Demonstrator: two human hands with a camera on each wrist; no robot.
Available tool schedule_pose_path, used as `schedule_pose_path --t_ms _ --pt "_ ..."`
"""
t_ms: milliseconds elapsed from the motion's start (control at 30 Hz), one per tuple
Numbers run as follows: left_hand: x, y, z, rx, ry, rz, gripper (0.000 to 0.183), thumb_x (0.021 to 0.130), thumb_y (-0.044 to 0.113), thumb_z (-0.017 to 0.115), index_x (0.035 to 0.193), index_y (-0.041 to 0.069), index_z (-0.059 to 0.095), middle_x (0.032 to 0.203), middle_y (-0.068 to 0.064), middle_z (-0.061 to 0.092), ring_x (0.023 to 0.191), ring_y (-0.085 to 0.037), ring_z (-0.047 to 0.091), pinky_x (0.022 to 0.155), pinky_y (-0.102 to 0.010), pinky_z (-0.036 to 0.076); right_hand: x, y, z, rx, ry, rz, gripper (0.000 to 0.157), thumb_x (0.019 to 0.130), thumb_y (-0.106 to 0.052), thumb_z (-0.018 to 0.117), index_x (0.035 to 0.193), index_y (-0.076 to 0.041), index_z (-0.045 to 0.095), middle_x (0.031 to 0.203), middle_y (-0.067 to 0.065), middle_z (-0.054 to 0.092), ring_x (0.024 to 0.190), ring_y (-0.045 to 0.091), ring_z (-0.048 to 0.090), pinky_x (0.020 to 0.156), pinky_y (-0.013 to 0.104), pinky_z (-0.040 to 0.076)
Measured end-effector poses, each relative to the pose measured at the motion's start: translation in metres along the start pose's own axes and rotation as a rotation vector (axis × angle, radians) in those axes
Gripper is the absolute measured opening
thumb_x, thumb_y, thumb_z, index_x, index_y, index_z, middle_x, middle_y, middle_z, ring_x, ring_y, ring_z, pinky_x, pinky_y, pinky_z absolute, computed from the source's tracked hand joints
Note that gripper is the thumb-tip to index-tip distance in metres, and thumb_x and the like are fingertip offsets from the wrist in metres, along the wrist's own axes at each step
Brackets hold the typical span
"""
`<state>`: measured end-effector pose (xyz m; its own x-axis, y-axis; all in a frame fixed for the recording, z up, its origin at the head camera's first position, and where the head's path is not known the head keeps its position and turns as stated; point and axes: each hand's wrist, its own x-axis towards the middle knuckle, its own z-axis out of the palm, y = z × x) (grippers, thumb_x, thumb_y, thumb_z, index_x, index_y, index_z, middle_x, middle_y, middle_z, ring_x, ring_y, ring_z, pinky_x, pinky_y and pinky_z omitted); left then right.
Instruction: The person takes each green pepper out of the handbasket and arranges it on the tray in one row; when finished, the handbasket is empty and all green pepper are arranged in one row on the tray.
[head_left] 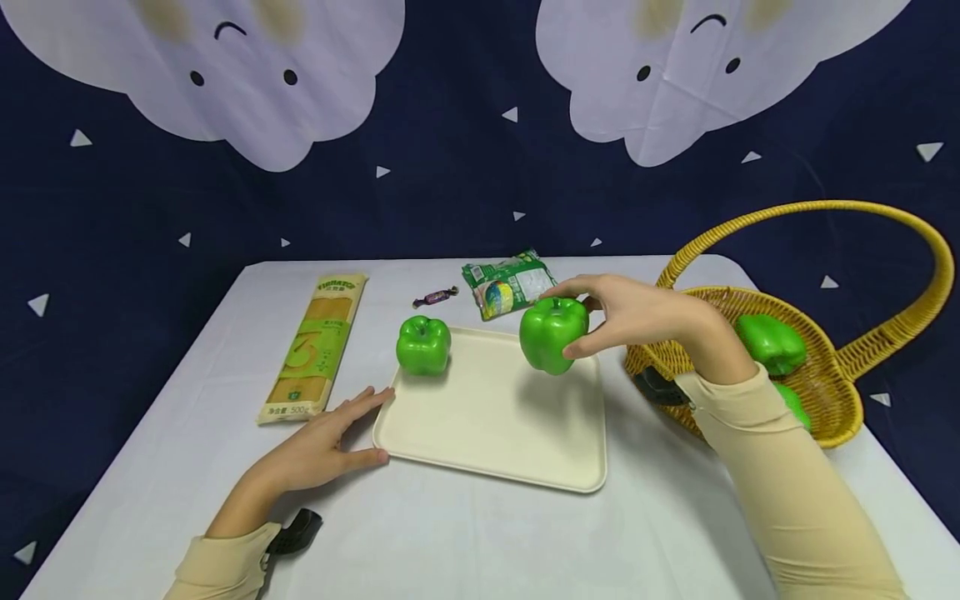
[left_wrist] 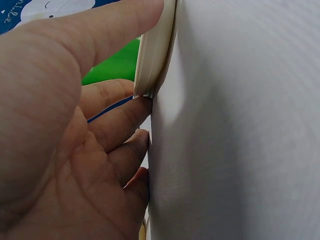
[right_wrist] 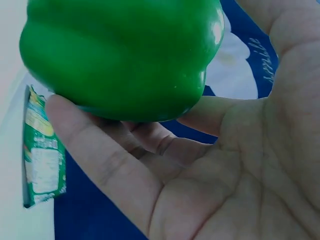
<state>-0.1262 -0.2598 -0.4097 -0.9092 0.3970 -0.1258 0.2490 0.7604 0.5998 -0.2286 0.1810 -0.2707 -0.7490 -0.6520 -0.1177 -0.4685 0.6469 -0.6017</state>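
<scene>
My right hand grips a green bell pepper between thumb and fingers, over the right part of the cream tray. In the right wrist view the same bell pepper fills the top, with fingers curled beneath it. A second green bell pepper sits at the tray's back left corner. My left hand rests on the table at the tray's left edge, fingers extended, thumb and index fingertips at the rim. The left wrist view shows the thumb lying along the tray's rim.
A yellow wicker basket with a tall handle stands at the right, holding green bell peppers. A pasta packet lies left of the tray. Behind it lie a wrapped candy and a green snack bag.
</scene>
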Motion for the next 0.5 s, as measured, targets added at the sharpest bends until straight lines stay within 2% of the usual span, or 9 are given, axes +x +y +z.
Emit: schedule_pose_path --t_ms 267,500 --pt "0.001 -0.001 0.000 0.004 0.001 -0.005 0.088 0.094 0.060 0.076 0.168 0.030 0.039 0.175 -0.025 0.028 0.158 -0.060 0.026 0.126 -0.077 0.024 0.020 0.003 0.012 0.073 -0.042 -0.032 0.078 0.083 -0.026 0.090 0.152 -0.009 0.056 0.148 0.011 0.062 0.129 0.031 0.062 0.102 0.041 0.063" --pt "0.000 0.000 0.000 0.003 0.002 0.002 0.087 0.095 0.058 0.077 0.168 0.030 0.039 0.174 -0.026 0.028 0.157 -0.061 0.026 0.126 -0.077 0.024 0.037 0.007 0.023 0.112 -0.084 -0.049 0.079 0.081 -0.020 0.090 0.152 -0.012 0.056 0.144 0.012 0.061 0.127 0.033 0.063 0.100 0.041 0.065"
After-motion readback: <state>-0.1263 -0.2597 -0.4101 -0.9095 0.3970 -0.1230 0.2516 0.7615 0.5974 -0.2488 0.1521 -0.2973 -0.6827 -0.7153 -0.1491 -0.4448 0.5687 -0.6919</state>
